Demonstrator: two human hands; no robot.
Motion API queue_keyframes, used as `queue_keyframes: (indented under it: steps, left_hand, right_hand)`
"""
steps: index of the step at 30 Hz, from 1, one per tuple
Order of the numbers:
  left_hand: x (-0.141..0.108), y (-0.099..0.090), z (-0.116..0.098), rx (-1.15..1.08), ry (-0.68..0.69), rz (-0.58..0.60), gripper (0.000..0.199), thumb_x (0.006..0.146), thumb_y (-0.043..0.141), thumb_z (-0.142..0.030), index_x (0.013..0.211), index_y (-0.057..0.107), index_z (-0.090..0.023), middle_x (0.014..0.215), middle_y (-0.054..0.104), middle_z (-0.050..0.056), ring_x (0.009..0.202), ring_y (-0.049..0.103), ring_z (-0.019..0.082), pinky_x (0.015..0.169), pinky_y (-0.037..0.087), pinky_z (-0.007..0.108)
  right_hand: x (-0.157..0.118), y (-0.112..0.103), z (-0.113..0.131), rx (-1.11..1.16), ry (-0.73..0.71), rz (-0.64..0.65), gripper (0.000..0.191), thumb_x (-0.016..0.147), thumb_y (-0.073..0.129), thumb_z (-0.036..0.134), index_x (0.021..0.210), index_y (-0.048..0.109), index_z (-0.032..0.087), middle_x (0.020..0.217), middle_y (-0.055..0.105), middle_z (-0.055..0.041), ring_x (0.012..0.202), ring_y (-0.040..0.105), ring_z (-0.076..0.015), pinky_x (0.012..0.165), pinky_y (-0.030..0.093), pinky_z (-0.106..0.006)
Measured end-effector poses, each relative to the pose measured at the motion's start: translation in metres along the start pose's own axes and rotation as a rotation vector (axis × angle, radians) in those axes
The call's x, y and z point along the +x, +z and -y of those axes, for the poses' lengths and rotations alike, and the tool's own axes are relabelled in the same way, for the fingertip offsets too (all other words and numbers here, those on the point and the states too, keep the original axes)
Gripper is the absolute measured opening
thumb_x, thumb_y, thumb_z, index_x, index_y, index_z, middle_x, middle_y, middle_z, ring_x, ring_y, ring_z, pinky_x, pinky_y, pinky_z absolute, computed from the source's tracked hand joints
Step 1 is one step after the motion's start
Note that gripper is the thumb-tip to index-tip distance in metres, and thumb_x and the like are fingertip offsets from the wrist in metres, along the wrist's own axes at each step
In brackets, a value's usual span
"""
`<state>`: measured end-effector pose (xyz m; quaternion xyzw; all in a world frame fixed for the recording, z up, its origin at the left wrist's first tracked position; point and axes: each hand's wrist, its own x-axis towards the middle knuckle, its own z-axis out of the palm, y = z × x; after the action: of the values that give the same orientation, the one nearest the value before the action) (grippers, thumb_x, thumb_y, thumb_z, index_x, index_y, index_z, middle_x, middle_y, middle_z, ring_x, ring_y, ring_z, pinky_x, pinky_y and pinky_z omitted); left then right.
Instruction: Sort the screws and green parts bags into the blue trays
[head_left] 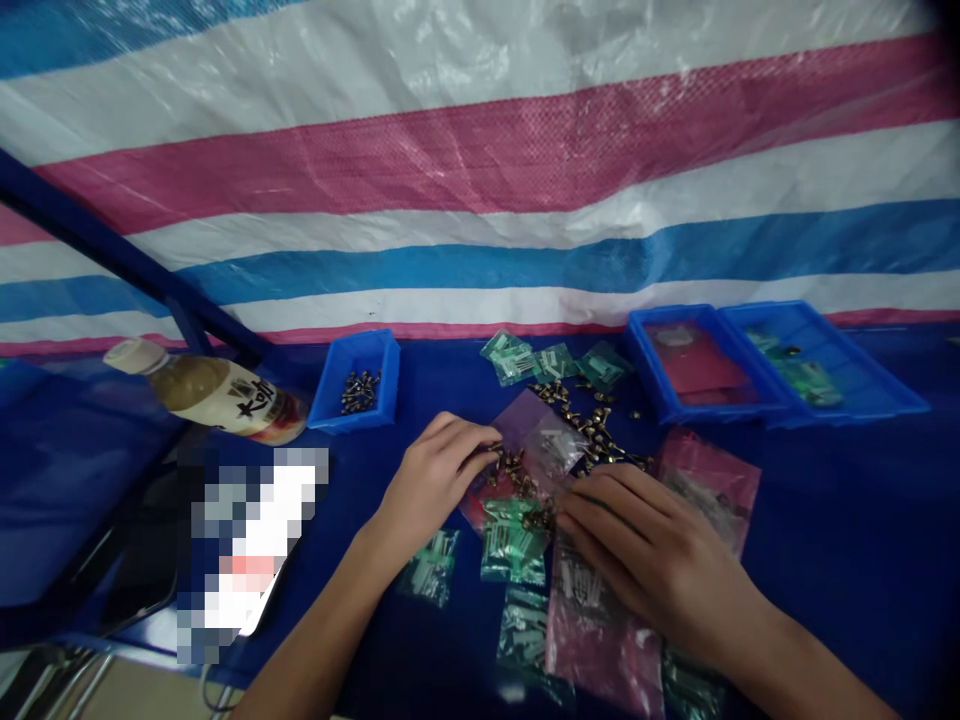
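Note:
Near the middle of the blue table, my left hand (439,475) is closed, thumb and forefinger pinched beside some small brass-coloured screws (514,472); what it holds is too small to name. My right hand (649,545) is curled over the upper end of a pink plastic bag (607,640), its fingertips close to more metal pieces, and what they grip is hidden. Between the hands lie a purple-pink clear bag (525,420) and a green packet (514,540). More brass-coloured screws (596,430) are scattered behind my right hand.
A blue bin (358,380) of screws and a drink bottle (217,390) stand at left, near a lit, pixelated screen (259,550). Two blue trays (825,360) sit at right. Green packets (514,358) lie at the back, before a striped sheet (480,160).

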<state>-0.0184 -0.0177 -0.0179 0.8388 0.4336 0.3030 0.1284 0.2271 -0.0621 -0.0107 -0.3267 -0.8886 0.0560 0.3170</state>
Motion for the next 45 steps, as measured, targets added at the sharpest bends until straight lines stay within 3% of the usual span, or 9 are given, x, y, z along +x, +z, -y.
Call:
queue_keyframes:
  steps: [5,10,16,21,26,33,38,41,45]
  left_hand:
    - [-0.002,0.005,-0.026,-0.162,0.071,-0.049,0.021,0.085,0.070,-0.016,0.105,0.065,-0.023,0.093,0.071,-0.001,0.092,0.058,0.015,0.082,0.051,0.026]
    - [-0.005,0.014,-0.042,-0.226,0.172,-0.008,0.031,0.087,0.067,-0.012,0.115,0.061,-0.024,0.098,0.071,-0.001,0.097,0.058,0.015,0.086,0.052,0.028]
    - [-0.006,0.016,-0.039,-0.207,0.147,0.049,0.025,0.092,0.062,-0.019,0.117,0.060,-0.023,0.103,0.070,0.002,0.100,0.058,0.018,0.090,0.052,0.033]
    - [-0.004,0.014,-0.037,-0.158,0.130,0.149,0.011,0.093,0.061,-0.026,0.101,0.064,-0.019,0.095,0.070,0.003,0.095,0.057,0.018,0.086,0.051,0.032]
    - [-0.003,0.013,-0.036,-0.122,0.118,0.177,0.013,0.094,0.059,-0.028,0.100,0.064,-0.017,0.094,0.070,0.002,0.092,0.057,0.018,0.085,0.050,0.032]
    - [-0.002,0.014,-0.037,-0.094,0.134,0.197,0.014,0.096,0.056,-0.029,0.099,0.064,-0.019,0.092,0.070,0.002,0.090,0.059,0.017,0.083,0.051,0.033]
    - [0.000,-0.007,-0.017,0.115,0.080,0.032,0.011,0.095,0.058,-0.025,0.103,0.064,-0.021,0.099,0.070,0.003,0.095,0.059,0.019,0.088,0.049,0.036]
    - [-0.003,-0.037,0.012,0.401,-0.104,-0.210,0.013,0.093,0.060,-0.027,0.104,0.066,-0.024,0.101,0.070,0.004,0.098,0.058,0.024,0.091,0.046,0.042]
    - [-0.009,-0.069,0.047,0.646,-0.341,-0.330,0.022,0.092,0.058,-0.035,0.108,0.067,-0.023,0.104,0.069,0.009,0.098,0.057,0.030,0.092,0.043,0.048]
  right_hand:
    - [0.003,0.003,0.000,0.100,0.169,0.067,0.025,0.096,0.053,0.017,0.121,0.056,0.014,0.104,0.064,-0.0089,0.096,0.055,-0.0220,0.081,0.050,-0.038]
    - [0.005,0.005,0.001,0.167,0.224,0.155,0.017,0.099,0.043,0.017,0.094,0.060,0.016,0.090,0.062,-0.0069,0.086,0.055,-0.0196,0.073,0.050,-0.035]
    - [0.005,0.005,0.002,0.221,0.252,0.172,0.016,0.099,0.043,0.015,0.093,0.059,0.017,0.086,0.060,-0.0052,0.082,0.053,-0.0179,0.070,0.047,-0.033]
    - [0.006,0.006,0.001,0.226,0.244,0.151,0.016,0.099,0.043,0.015,0.094,0.059,0.016,0.090,0.062,-0.0064,0.086,0.054,-0.0186,0.073,0.049,-0.034]
    - [0.004,0.007,0.000,0.207,0.197,0.107,0.015,0.098,0.045,0.014,0.096,0.059,0.016,0.089,0.062,-0.0066,0.085,0.055,-0.0194,0.073,0.049,-0.034]
    - [0.002,0.007,0.000,0.310,0.272,0.100,0.012,0.097,0.048,0.016,0.100,0.060,0.019,0.093,0.063,-0.0053,0.090,0.056,-0.0179,0.075,0.050,-0.032]
    - [0.001,0.006,-0.003,0.225,0.297,0.061,0.018,0.097,0.050,0.019,0.112,0.060,0.020,0.098,0.065,-0.0063,0.094,0.058,-0.0200,0.078,0.052,-0.035]
    - [0.001,0.005,-0.006,0.156,0.297,0.044,0.019,0.097,0.050,0.020,0.112,0.061,0.019,0.098,0.066,-0.0074,0.093,0.059,-0.0210,0.078,0.052,-0.037]
    - [0.001,0.005,-0.009,0.102,0.301,0.048,0.018,0.096,0.051,0.019,0.110,0.062,0.018,0.098,0.065,-0.0078,0.094,0.058,-0.0217,0.079,0.051,-0.038]
